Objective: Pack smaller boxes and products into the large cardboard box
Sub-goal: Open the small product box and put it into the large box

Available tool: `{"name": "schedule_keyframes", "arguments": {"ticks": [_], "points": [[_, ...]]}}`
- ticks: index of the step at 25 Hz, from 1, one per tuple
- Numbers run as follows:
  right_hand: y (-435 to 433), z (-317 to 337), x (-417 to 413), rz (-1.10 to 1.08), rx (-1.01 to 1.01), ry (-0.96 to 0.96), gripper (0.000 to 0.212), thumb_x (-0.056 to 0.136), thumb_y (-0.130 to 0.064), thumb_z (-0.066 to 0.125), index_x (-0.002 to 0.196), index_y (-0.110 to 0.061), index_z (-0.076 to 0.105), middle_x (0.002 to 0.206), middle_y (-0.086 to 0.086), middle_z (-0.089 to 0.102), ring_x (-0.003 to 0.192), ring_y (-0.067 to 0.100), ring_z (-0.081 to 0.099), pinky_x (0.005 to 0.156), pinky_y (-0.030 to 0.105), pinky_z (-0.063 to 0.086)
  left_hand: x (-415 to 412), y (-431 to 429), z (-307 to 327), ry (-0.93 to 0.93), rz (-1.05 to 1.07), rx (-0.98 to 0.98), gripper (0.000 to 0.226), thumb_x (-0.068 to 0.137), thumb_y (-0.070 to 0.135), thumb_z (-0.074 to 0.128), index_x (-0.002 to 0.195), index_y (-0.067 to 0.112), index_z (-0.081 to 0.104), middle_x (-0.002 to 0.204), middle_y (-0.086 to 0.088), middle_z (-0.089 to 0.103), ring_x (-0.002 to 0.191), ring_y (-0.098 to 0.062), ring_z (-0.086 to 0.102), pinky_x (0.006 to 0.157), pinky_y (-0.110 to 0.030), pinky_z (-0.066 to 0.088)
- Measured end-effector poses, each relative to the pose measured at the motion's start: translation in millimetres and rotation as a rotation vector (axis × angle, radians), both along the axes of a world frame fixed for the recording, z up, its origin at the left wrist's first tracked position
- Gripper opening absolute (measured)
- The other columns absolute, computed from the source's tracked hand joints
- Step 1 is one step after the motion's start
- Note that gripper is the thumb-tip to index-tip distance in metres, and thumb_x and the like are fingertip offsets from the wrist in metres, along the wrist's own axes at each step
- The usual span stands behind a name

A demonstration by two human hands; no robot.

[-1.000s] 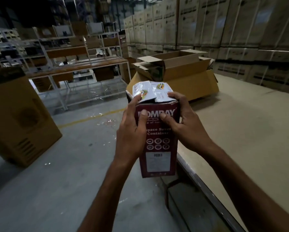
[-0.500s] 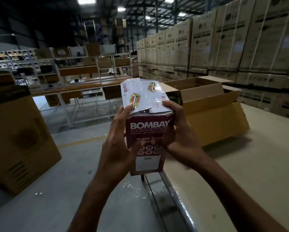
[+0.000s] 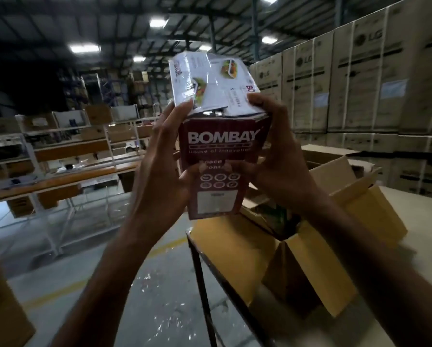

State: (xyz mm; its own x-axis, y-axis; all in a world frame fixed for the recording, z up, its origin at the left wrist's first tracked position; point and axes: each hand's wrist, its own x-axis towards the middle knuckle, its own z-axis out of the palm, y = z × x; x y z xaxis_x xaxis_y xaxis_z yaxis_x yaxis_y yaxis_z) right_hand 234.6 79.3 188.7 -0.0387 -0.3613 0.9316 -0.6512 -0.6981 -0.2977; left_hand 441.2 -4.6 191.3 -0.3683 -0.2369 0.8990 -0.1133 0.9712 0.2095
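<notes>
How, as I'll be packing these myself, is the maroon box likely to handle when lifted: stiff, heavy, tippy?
Probably light for its size: the left hand and right hand hold the maroon box aloft. Its card looks soft: the top edge is dented and the white flaps stand bent. Tall and narrow, it may tip if stood on end.

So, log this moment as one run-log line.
left hand: grips maroon box | right hand: grips it too | large cardboard box: open
</notes>
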Motion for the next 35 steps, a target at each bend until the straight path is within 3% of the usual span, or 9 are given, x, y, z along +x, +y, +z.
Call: {"name": "schedule_keyframes", "arguments": {"ticks": [6, 9, 16, 19, 22, 25, 29, 32, 35], "points": [[-72.7, 41.5, -60.4, -0.321, -0.117, 0.094, 0.085, 0.080, -0.020, 0.084, 0.146, -0.024, 0.030, 0.146, -0.008, 0.042, 0.126, 0.018, 0.061, 0.076, 0.039, 0.064, -93.9, -122.1, 40.9, 0.037, -0.316, -0.075, 0.089, 0.083, 0.006, 0.079, 0.153, 0.027, 0.027, 0.165, -0.009, 0.029, 0.146, -0.022, 0.042, 0.097, -0.045, 0.058], [-102.1, 40.2, -105.1, -0.463, -0.099, 0.085, 0.090, 0.079, -0.020, 0.085, 0.148, -0.018, 0.028, 0.152, 0.001, 0.039, 0.128, 0.018, 0.059, 0.074, 0.041, 0.065, -150.0, -169.1, 43.1, 0.042, -0.408, -0.122, 0.082, 0.087, 0.020, 0.076, 0.152, 0.028, 0.027, 0.165, -0.010, 0.027, 0.147, -0.025, 0.040, 0.098, -0.048, 0.058], [-179.7, 22.4, -208.8, -0.730, -0.006, 0.118, 0.086, 0.078, -0.035, 0.084, 0.143, -0.034, 0.027, 0.155, 0.013, 0.040, 0.130, 0.030, 0.057, 0.077, 0.046, 0.065, -277.5, -278.7, 30.9, -0.045, -0.620, -0.051, 0.080, 0.086, 0.037, 0.074, 0.150, 0.031, 0.025, 0.158, -0.011, 0.036, 0.139, -0.028, 0.051, 0.085, -0.052, 0.061], [-203.4, 12.1, -241.1, -0.835, 0.097, 0.089, 0.094, 0.074, -0.039, 0.084, 0.147, -0.030, 0.026, 0.156, 0.011, 0.040, 0.128, 0.028, 0.057, 0.080, 0.046, 0.064, -318.9, -311.3, 26.7, -0.157, -0.663, 0.006, 0.080, 0.087, 0.028, 0.080, 0.147, 0.023, 0.028, 0.147, -0.009, 0.051, 0.114, -0.019, 0.070, 0.074, -0.044, 0.065], [-221.0, -6.3, -265.2, -0.983, 0.207, 0.028, 0.104, 0.069, -0.033, 0.091, 0.151, -0.026, 0.027, 0.154, 0.009, 0.044, 0.125, 0.024, 0.059, 0.082, 0.040, 0.064, -352.1, -341.9, 22.5, -0.246, -0.628, 0.021, 0.075, 0.082, 0.024, 0.085, 0.136, 0.028, 0.033, 0.131, 0.008, 0.066, 0.094, -0.003, 0.074, 0.069, -0.036, 0.065], [-236.7, -26.8, -279.5, -1.078, 0.312, -0.053, 0.102, 0.067, -0.031, 0.094, 0.147, -0.031, 0.030, 0.145, 0.005, 0.049, 0.116, 0.020, 0.063, 0.077, 0.037, 0.064, -385.6, -373.8, 17.0, -0.370, -0.656, -0.001, 0.070, 0.078, 0.027, 0.086, 0.129, 0.036, 0.038, 0.118, 0.017, 0.069, 0.089, -0.003, 0.074, 0.074, -0.043, 0.064], [-254.6, -43.9, -281.2, -1.215, 0.544, -0.143, 0.101, 0.062, -0.043, 0.094, 0.138, -0.040, 0.028, 0.134, -0.004, 0.054, 0.106, 0.011, 0.065, 0.076, 0.037, 0.064, -423.5, -413.8, -4.3, -0.526, -0.780, 0.036, 0.068, 0.076, 0.030, 0.087, 0.127, 0.046, 0.045, 0.115, 0.003, 0.074, 0.087, -0.004, 0.075, 0.080, -0.044, 0.063], [-262.9, -55.8, -284.1, -1.301, 0.758, -0.255, 0.103, 0.054, -0.050, 0.096, 0.130, -0.043, 0.027, 0.119, -0.015, 0.053, 0.098, 0.002, 0.062, 0.077, 0.025, 0.060, -453.0, -428.4, -25.3, -0.640, -0.897, 0.081, 0.068, 0.075, 0.027, 0.088, 0.126, 0.049, 0.049, 0.117, 0.018, 0.068, 0.085, -0.001, 0.075, 0.079, -0.040, 0.063], [-272.2, -71.2, -297.6, -1.356, 0.939, -0.272, 0.094, 0.056, -0.051, 0.097, 0.121, -0.038, 0.029, 0.109, -0.020, 0.052, 0.091, 0.000, 0.058, 0.067, 0.017, 0.051, -482.2, -435.8, -47.9, -0.724, -0.895, -0.016, 0.064, 0.074, 0.030, 0.089, 0.119, 0.048, 0.047, 0.108, 0.014, 0.073, 0.081, 0.006, 0.072, 0.074, -0.035, 0.062]]}}
